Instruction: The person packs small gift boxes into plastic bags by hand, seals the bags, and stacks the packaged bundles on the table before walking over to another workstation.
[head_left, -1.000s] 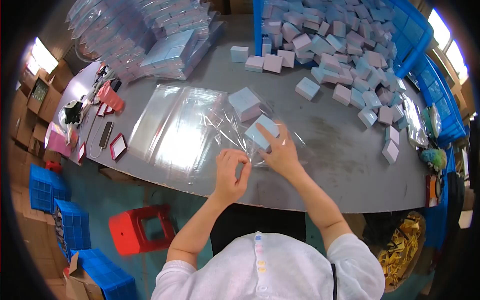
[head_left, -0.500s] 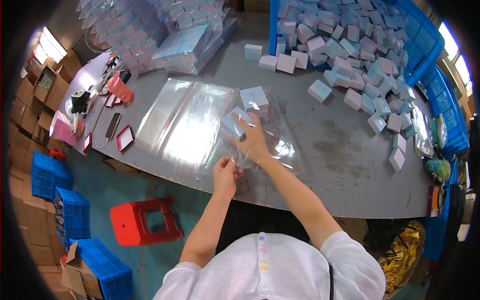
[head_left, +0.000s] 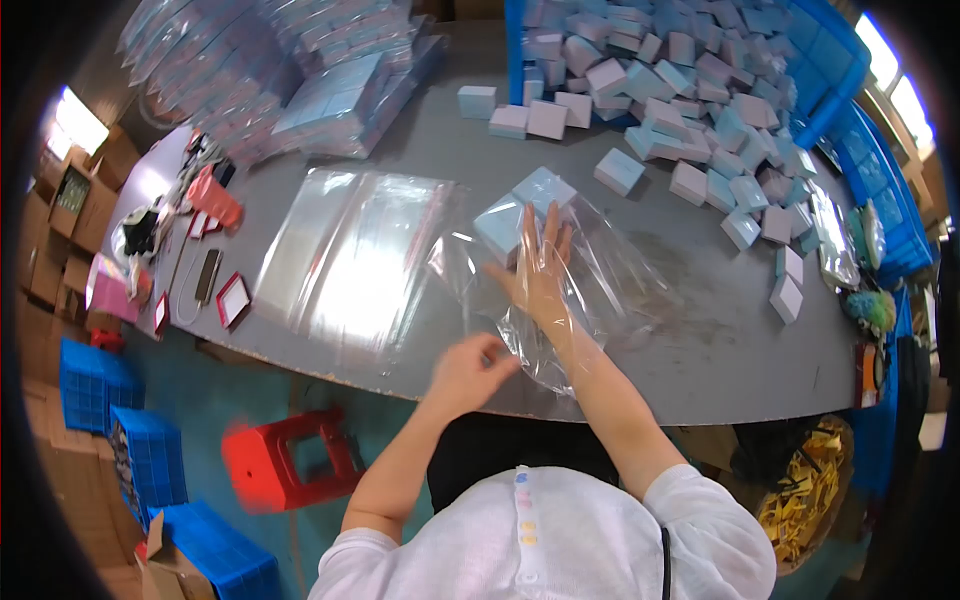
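Note:
A clear plastic bag (head_left: 620, 265) lies loosely over the table, its near edge around my right wrist. Inside it are light-blue and white boxes (head_left: 545, 187), side by side at the bag's far end. My right hand (head_left: 542, 265) is within the bag, fingers spread and resting against the boxes, thumb out to the left. My left hand (head_left: 472, 375) is just left of the bag's near edge, slightly blurred, thumb apart from the half-curled fingers; nothing shows in it. A stack of flat clear bags (head_left: 350, 260) lies left of my hands.
A blue crate (head_left: 830, 50) tipped on the far right spills many small boxes (head_left: 690, 182) onto the table. Bagged boxes (head_left: 330, 105) are piled at the far left. A phone (head_left: 208, 277) and red-edged tray (head_left: 233, 300) lie at left. On the floor is a red stool (head_left: 255, 460).
My right hand has moved right and gone deeper with the boxes, its fingers spreading. My left hand has come off its pinch on the bag's edge and moved down. The view has shifted slightly.

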